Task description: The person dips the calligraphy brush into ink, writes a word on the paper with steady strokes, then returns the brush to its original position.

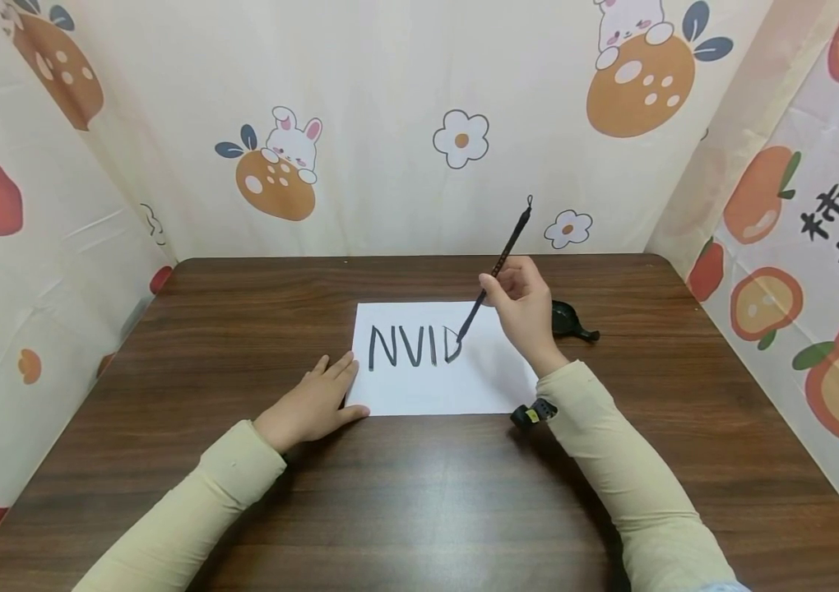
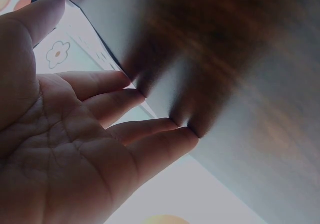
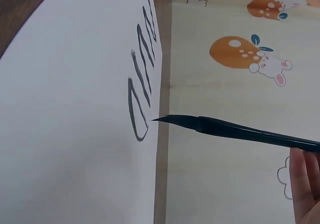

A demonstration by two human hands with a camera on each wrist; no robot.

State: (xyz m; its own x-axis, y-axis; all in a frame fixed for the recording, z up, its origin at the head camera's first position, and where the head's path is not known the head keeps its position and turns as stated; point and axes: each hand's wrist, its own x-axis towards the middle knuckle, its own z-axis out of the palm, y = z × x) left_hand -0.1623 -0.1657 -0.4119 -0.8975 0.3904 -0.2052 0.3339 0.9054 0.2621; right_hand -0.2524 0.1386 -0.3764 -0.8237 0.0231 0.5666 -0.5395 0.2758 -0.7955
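A white sheet of paper (image 1: 419, 395) lies on the table with dark brush-drawn letters reading "NVID" (image 1: 414, 347). My right hand (image 1: 526, 308) pinches a dark ink brush (image 1: 514, 234) by the shaft above the paper, its handle slanting up to a small hanging loop. In the head view the brush tip meets the letter D; in the right wrist view the pointed bristles (image 3: 175, 120) show beside that letter, and contact is hard to tell. My left hand (image 1: 316, 399) rests at the paper's left edge, fingers (image 2: 165, 149) extended and thumb on the lower corner.
A small black dish (image 1: 571, 322) with a stubby handle sits just right of my right hand, partly hidden by it. A wrist device (image 1: 533, 413) hangs at my right cuff. The brown wooden table (image 1: 405, 493) is bordered by printed curtains (image 1: 390, 189) behind and at both sides.
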